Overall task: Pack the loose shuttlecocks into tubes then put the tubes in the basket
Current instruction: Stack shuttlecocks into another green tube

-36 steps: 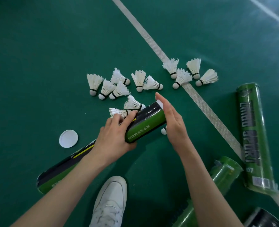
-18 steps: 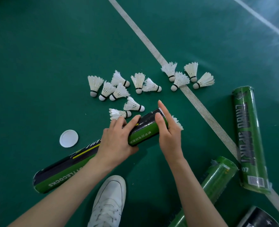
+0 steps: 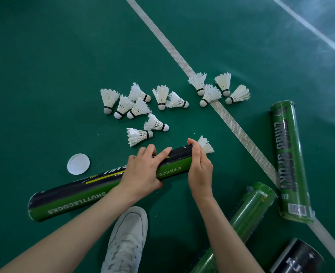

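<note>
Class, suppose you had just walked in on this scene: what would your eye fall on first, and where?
A scatter of loose shuttlecocks lies white against the green floor, mid-picture. Just below, the left hand grips a black-and-green tube while the right hand holds a shuttlecock at its open end. More green tubes lie at the right.

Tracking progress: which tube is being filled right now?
The black-and-green tube gripped by the left hand; the right hand holds a shuttlecock at its mouth. The other tubes lie untouched.
</note>
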A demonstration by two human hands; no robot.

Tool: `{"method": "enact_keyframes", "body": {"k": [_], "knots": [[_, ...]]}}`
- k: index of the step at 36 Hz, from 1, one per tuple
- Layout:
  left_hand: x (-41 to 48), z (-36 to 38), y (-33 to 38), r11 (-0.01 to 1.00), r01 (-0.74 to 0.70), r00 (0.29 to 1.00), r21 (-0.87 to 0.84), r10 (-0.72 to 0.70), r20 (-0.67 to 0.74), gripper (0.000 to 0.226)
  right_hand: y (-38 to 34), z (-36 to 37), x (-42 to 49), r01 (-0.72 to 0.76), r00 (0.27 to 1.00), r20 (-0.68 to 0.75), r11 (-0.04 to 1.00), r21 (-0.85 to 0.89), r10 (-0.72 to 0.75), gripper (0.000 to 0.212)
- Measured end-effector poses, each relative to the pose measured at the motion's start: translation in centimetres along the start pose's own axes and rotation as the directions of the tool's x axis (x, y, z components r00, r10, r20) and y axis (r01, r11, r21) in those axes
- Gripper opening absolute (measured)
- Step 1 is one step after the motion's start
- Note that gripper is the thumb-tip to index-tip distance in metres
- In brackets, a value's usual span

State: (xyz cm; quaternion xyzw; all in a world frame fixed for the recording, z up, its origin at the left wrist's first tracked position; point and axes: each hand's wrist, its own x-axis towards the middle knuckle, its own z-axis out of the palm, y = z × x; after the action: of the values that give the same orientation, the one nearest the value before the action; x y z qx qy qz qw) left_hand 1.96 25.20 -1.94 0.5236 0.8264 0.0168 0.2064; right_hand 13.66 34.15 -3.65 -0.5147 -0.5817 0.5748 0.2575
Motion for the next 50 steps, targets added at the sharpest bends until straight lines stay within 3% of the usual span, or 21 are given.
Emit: {"method": "enact_keyframes", "body": {"k": [15,21,25,28,32,36,39,41,45,48,50], "knots": [[0.9,0.0,1.1,0.996,-0.045,0.999,0.071,0.046,-0.015,0.09,0.8,-0.8,-0.2,-0.039,0.998,-0.045,0.999,0.033,0.041,0.035],[1.8,-0.2,3.1,0.994,-0.059,0.998,0.094,0.061,-0.015,0.092,0.7,-2.6,1.4,-0.124,0.992,-0.011,0.981,0.148,0.127,0.025],[2.9,-0.7,5.4,0.989,-0.146,0.989,-0.016,0.146,-0.01,0.093,-0.5,-5.9,3.7,-0.109,0.988,-0.087,0.974,0.198,0.129,0.021],[4.1,-1.4,6.4,0.951,-0.23,0.967,-0.204,0.247,0.062,0.095,-1.5,-8.9,5.8,-0.131,0.984,-0.091,0.967,0.217,0.153,0.022],[5.9,-1.9,7.1,0.89,-0.206,0.914,-0.407,0.324,0.245,0.097,-2.0,-12.1,7.2,-0.174,0.977,-0.077,0.956,0.236,0.197,0.019],[7.3,-0.8,9.8,0.857,-0.197,0.912,-0.477,0.339,0.231,0.098,-0.8,-13.6,8.2,-0.188,0.946,-0.209,0.944,0.27,0.249,0.015],[8.0,0.9,12.0,0.849,-0.186,0.934,-0.495,0.309,0.179,0.103,-0.4,-14.0,8.4,-0.162,0.917,-0.359,0.984,0.069,0.176,0.041],[8.2,1.8,13.3,0.845,-0.161,0.944,-0.51,0.283,0.17,0.106,-0.5,-14.1,8.0,-0.139,0.917,-0.387,0.987,-0.078,0.098,0.048],[7.3,4.0,14.9,0.801,-0.078,0.95,-0.594,0.24,0.198,0.103,0.0,-14.7,7.2,-0.102,0.944,-0.328,0.962,-0.251,0.015,0.056],[6.2,5.4,15.2,0.724,0.037,0.937,-0.688,0.214,0.275,0.087,1.0,-15.0,6.9,-0.16,0.966,-0.247,0.918,-0.364,0.07,0.056],[5.6,6.1,15.0,0.745,0.053,0.928,-0.665,0.208,0.308,0.076,1.9,-15.1,6.5,-0.175,0.973,-0.211,0.896,-0.408,0.094,0.054]]}}
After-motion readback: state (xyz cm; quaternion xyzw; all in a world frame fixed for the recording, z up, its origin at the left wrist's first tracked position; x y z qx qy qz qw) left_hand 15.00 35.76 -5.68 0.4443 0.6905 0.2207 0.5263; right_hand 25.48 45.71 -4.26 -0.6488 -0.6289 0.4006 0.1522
